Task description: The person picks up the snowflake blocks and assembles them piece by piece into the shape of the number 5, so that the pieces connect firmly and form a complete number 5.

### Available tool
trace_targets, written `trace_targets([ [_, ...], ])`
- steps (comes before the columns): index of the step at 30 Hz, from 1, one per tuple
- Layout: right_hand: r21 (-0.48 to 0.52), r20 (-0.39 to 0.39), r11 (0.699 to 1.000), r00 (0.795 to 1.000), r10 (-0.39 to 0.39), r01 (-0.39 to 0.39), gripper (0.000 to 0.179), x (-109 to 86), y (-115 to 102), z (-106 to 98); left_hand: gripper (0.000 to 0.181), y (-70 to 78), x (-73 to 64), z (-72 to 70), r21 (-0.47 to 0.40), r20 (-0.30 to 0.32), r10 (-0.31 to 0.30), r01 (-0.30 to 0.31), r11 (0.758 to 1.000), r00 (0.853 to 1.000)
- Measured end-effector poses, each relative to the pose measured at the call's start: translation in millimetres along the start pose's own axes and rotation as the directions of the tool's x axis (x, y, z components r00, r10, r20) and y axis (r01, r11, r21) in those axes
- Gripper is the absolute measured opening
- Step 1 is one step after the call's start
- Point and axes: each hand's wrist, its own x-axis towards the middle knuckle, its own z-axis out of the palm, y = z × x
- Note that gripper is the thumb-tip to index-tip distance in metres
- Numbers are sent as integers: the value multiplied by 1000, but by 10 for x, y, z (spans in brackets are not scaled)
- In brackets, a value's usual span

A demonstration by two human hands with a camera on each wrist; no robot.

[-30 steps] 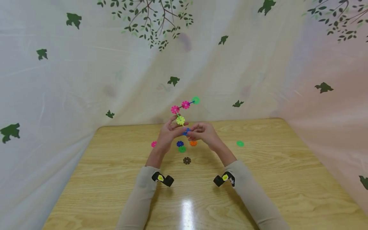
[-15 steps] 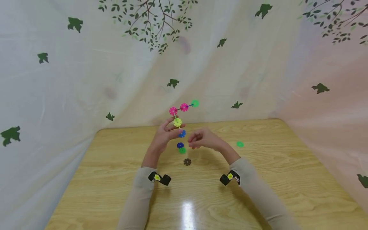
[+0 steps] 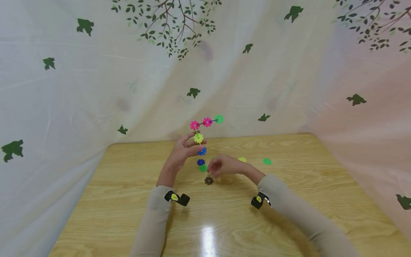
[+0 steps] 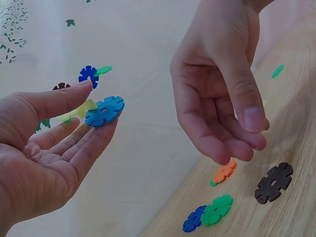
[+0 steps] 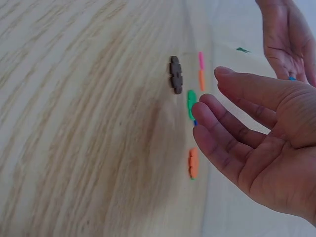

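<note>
My left hand (image 3: 178, 155) holds up a chain of slotted plastic discs, pinching the light blue disc (image 4: 104, 111) at its lower end between thumb and fingers. Above that come a yellow disc (image 3: 198, 138), a pink disc (image 3: 194, 125), another pink disc (image 3: 207, 122) and a light green disc (image 3: 219, 119) at the far end. Edge-on discs link them. My right hand (image 3: 224, 166) holds nothing; its fingers curve loosely, low over the table near a dark brown disc (image 4: 274, 182). Near it lie a green disc (image 4: 216, 210), a dark blue disc (image 4: 194, 218) and an orange disc (image 4: 225, 171).
Beyond my right wrist a yellow disc (image 3: 242, 159) and a light green disc (image 3: 267, 161) lie on the wooden table (image 3: 128, 214). A pink disc (image 5: 201, 61) shows edge-on in the right wrist view. A leaf-printed cloth (image 3: 144, 89) hangs behind the table.
My right hand has come away from the light blue disc, moving down towards the brown disc. The left hand has shifted slightly left and down, still holding the chain.
</note>
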Motion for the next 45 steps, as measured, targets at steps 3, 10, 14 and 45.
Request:
trace_targets([
  [3,-57,10,998,1000,-2,2,22,29,39,33,64,-4,-4,2,19,8,1,-1,1000,1000],
  [10,-147,42,989,999,25,-19,26,82,79,111,64,-12,5,17,39,5,8,-8,999,1000],
  [14,-166,46,986,998,35,-27,29,104,96,144,66,-9,7,14,48,0,8,-8,999,1000],
  [45,54,-31,996,997,71,-70,14,-59,349,-74,64,-28,23,35,94,22,15,-17,995,1000],
])
